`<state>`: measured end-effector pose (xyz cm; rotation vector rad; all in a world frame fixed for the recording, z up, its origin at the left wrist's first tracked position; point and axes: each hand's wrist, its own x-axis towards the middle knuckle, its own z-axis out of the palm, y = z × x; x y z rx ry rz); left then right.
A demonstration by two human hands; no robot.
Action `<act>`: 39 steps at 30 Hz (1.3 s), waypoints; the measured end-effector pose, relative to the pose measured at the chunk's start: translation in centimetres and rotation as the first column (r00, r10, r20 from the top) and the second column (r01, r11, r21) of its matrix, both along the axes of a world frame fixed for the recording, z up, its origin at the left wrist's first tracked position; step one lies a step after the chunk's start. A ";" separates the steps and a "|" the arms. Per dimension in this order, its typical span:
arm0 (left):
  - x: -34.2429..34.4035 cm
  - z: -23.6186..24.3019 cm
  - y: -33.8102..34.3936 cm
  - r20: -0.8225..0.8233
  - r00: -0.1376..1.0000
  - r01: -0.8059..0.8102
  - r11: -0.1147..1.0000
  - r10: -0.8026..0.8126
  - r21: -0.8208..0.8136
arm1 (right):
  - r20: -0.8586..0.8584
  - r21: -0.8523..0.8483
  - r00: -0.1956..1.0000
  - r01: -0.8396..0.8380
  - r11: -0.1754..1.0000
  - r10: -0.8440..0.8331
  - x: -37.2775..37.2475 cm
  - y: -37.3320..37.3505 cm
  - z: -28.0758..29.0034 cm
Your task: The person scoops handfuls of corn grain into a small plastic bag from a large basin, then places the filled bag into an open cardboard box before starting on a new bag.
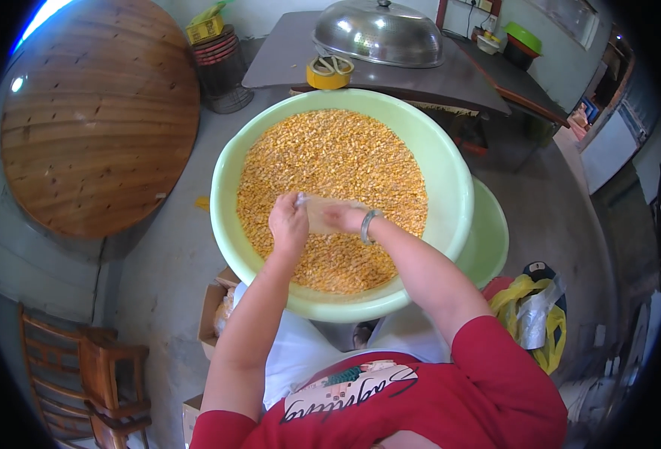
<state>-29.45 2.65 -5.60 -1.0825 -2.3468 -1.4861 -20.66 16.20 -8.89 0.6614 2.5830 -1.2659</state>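
A thin clear plastic bag (pixel 317 215) stretches between my two hands, above yellow corn kernels (pixel 330 146) in a large pale green tub (pixel 450 194). My left hand (pixel 290 223) is closed and pinches the bag's left edge. My right hand (pixel 341 216), with a bangle (pixel 368 226) at the wrist, is at the bag's right side. Part of it shows hazily through the film, and its fingers are too veiled to read. Both hands are over the near half of the kernels.
Beyond the tub, a table (pixel 285 45) holds a metal dome lid (pixel 379 34), a yellow tape roll (pixel 329 73) and scissors (pixel 333 63). A round wooden tabletop (pixel 98 120) leans at left. Wooden chairs (pixel 109 367), another green tub (pixel 487 232) and a yellow bag (pixel 521 295) are nearby.
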 end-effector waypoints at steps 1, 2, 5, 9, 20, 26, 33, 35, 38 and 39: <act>-0.4 -0.3 0.2 0.167 0.985 0.044 0.998 -0.052 0.050 | 0.055 0.278 0.974 -0.226 0.934 0.219 0.0 -0.6 -0.3; -0.8 -0.5 0.2 0.327 0.939 0.075 0.991 -0.107 0.107 | -0.064 0.230 0.984 -0.148 0.962 0.167 0.7 -2.2 -0.6; -0.7 0.4 -0.3 0.566 0.820 0.026 0.993 -0.086 0.114 | -0.035 0.194 0.962 -0.261 0.946 0.272 0.7 -4.9 4.0; -1.3 0.2 0.2 0.416 0.908 0.097 0.991 -0.049 -0.095 | -0.133 -0.144 0.991 -0.012 0.989 -0.007 0.6 -1.1 2.6; -0.5 0.6 -0.5 0.211 0.973 -0.023 0.955 0.089 -0.296 | 0.202 0.335 0.975 -0.159 0.929 0.094 1.8 -1.3 5.2; -2.7 -2.1 0.1 0.663 0.740 0.061 0.992 -0.117 0.107 | -0.495 0.054 0.768 0.493 0.869 -0.405 0.9 1.5 2.2; -2.7 -2.1 0.0 0.591 0.784 0.168 0.981 -0.192 0.096 | -0.215 -0.668 0.723 0.382 0.638 -0.657 0.9 0.5 3.8; -2.9 -3.2 0.3 0.248 0.962 0.116 0.993 -0.110 -0.009 | -0.298 -0.584 0.708 0.395 0.709 -0.640 0.7 0.6 3.5; -1.3 -1.0 0.2 0.040 0.996 0.083 0.994 -0.081 -0.076 | -0.382 -0.441 0.699 0.437 0.784 -0.605 0.6 -0.2 4.0; -0.9 -0.2 0.0 0.178 0.977 0.146 0.974 -0.115 -0.174 | -0.380 -0.446 0.708 0.423 0.788 -0.595 0.6 -0.3 4.1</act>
